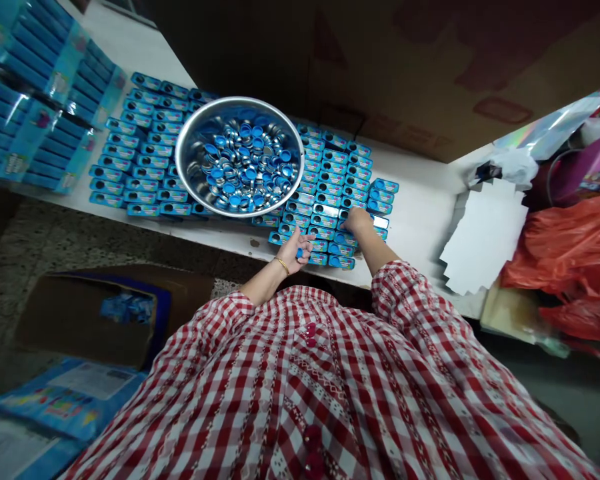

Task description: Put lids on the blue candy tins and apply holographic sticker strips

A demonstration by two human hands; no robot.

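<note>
the left hand (299,250) hovers at the near edge of the white tabletop (420,213), its grip pinched together on a small blue piece (299,253) held between thumb and fingertips; what the piece is, is too small to tell. the right hand (359,220), at 2 o'clock from the left, lies knuckles-up on the rows of small blue rectangular tins (325,193). its fingers curl down onto one tin, but i cannot tell whether the grip is clamped on it or only pressing.

the tins lie flat, packed edge to edge in a block. on that block, at 10 o'clock from the hands, sits a round shiny metal bowl (180,157) filled with loose blue and silver round caps (240,163).

the tins look light, stiff and glossy, so probably slippery on the flat face; a pinch across the two long edges looks like the surest hold, taken from the open near row. the caps look light, hard and apt to slide over each other.

at 3 o'clock lies a stack of white card sheets (485,240).
</note>
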